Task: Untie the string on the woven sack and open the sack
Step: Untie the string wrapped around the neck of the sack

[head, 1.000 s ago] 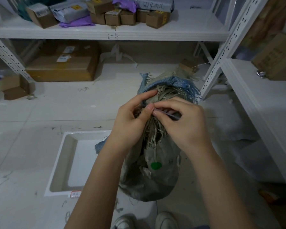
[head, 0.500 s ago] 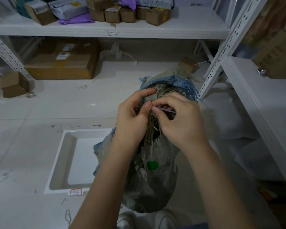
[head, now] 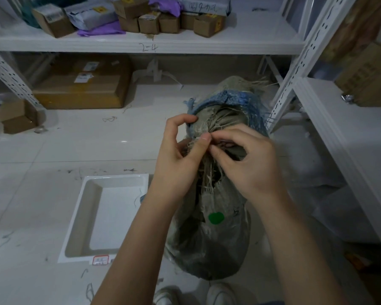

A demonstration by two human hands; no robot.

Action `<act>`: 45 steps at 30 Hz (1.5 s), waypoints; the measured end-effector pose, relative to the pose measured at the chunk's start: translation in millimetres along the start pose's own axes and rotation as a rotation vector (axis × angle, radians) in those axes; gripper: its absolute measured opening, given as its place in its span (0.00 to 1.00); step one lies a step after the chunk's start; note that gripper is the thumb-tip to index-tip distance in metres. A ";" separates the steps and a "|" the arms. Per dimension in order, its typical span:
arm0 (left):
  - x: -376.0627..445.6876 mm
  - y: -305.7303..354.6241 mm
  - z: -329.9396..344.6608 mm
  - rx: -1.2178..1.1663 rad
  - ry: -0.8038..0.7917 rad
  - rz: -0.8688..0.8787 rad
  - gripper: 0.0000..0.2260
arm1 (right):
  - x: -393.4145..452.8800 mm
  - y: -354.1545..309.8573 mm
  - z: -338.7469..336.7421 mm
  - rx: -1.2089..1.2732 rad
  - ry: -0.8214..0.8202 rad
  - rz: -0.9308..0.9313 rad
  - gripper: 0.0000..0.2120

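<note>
Head view: the sack (head: 209,234) stands upright on the floor at centre frame, its gathered neck pointing up toward the camera. Both hands meet at the neck: left hand (head: 178,159) and right hand (head: 244,159) pinch the string (head: 221,143), thumb tips nearly touching; neither is nearer.

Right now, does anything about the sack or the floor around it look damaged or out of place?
Yes. The woven sack is badly frayed: loose fibres hang from its gathered neck, where the left hand and right hand pinch, and its blue rim is ragged. Stray thread bits litter the floor.
</note>
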State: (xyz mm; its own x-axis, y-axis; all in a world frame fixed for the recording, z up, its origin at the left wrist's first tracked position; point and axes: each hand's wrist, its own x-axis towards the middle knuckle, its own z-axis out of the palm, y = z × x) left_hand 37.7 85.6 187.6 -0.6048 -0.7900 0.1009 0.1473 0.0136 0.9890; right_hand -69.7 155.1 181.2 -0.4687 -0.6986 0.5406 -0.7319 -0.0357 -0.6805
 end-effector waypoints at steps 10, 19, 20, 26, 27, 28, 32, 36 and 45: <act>0.2 -11.6 1.4 0.421 0.007 0.313 0.05 | 0.0 -0.1 -8.2 0.045 0.042 -0.010 0.05; -1.6 -11.2 14.4 0.466 0.176 0.348 0.03 | 0.1 -1.5 -9.1 0.076 0.058 -0.009 0.03; -0.9 -11.2 14.6 0.438 0.179 0.331 0.03 | 0.7 -1.1 -9.4 0.073 0.062 -0.010 0.03; -1.6 -8.4 16.5 0.232 0.155 0.190 0.09 | 0.2 2.1 -13.6 0.069 0.083 -0.005 0.04; -1.5 -7.4 16.9 0.200 0.144 0.183 0.10 | 0.3 3.0 -14.7 0.071 0.086 -0.005 0.04; -1.8 -6.0 17.3 0.176 0.122 0.186 0.09 | 0.6 3.9 -16.1 0.076 0.087 -0.005 0.04; -3.4 -6.6 17.5 0.339 -0.028 0.267 0.08 | 0.4 7.6 -21.8 0.080 0.075 -0.008 0.04; -2.6 -9.6 19.5 0.541 -0.013 0.376 0.07 | -0.7 7.4 -26.6 0.092 0.044 0.004 0.05; -1.2 -14.6 20.8 0.590 0.075 0.326 0.03 | -0.5 5.5 -19.0 -0.008 0.040 0.003 0.04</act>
State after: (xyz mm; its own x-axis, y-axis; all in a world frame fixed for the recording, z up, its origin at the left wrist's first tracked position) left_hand 19.9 99.1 175.2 -0.5424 -0.7290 0.4175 -0.1516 0.5738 0.8049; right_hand -82.8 168.8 186.7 -0.4901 -0.6697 0.5579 -0.7344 -0.0274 -0.6782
